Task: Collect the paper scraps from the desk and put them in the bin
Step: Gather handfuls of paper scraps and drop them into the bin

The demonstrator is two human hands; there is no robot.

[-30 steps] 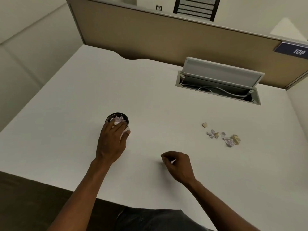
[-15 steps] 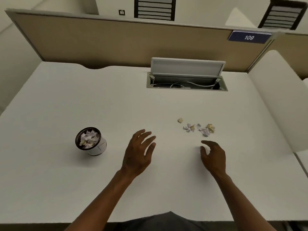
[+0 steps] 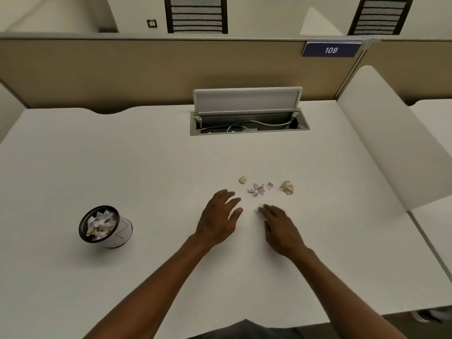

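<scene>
On the partition behind your desk, a blue sign reads "109". You have one bin at the left, full of crumpled paper, with a drawn line on its white side. Near the middle lie about five loose paper scraps; the biggest is the yellow ball. Your left hand has fingers spread and holds nothing. Your right hand touches a small white scrap with its fingertips. Compared with half a second ago, both hands came closer to the scraps.
</scene>
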